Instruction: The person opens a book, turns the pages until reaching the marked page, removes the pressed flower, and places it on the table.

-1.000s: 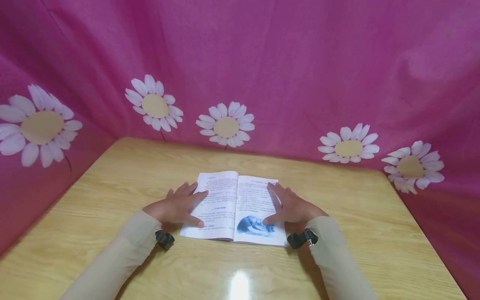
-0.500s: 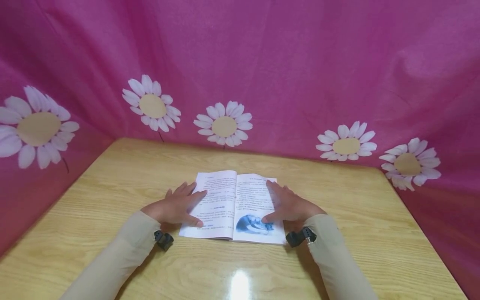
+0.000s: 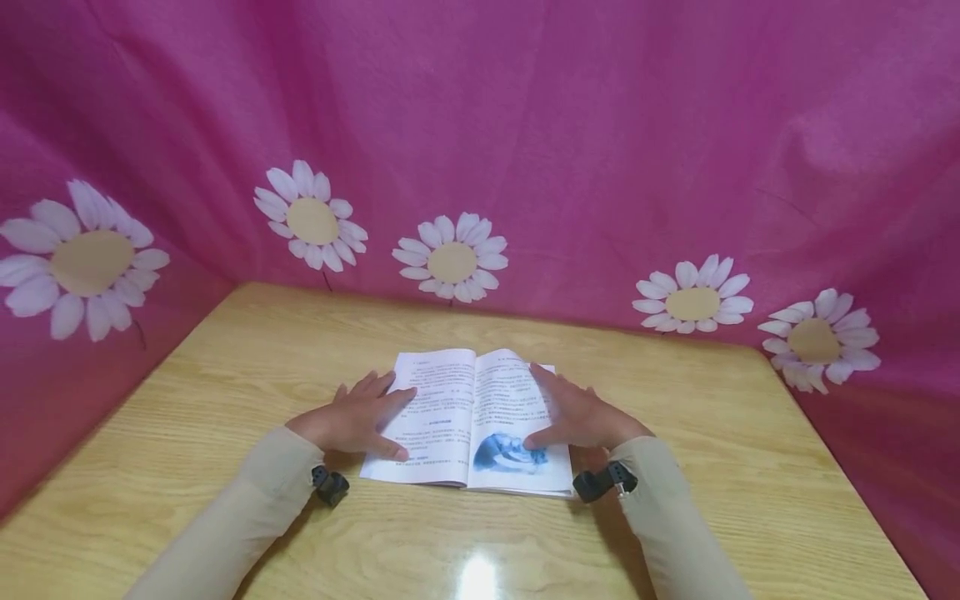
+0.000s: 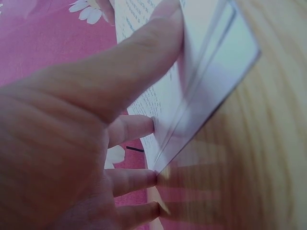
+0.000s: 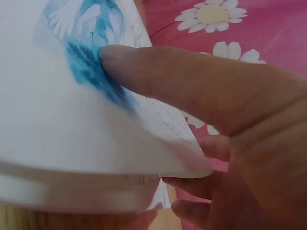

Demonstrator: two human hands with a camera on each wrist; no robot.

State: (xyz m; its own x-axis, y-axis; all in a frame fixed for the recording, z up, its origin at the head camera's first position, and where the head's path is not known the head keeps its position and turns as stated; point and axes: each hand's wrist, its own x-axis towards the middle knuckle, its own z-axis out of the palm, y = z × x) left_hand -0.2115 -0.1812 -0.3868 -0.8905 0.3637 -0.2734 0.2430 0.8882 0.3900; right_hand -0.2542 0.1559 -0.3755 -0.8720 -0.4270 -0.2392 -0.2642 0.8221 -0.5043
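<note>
Left grip (image 3: 354,421) spreads on the book (image 3: 450,425), right grip (image 3: 588,417) (thumb (image 5: 165,72) on blue picture (image 3: 498,452)) pinches a page (image 3: 512,404)

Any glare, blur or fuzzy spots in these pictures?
Head view: a white glare patch on the table at the bottom edge, print in the book too small to read; left wrist view: wood grain smeared; right wrist view: the blue illustration looks soft.
</note>
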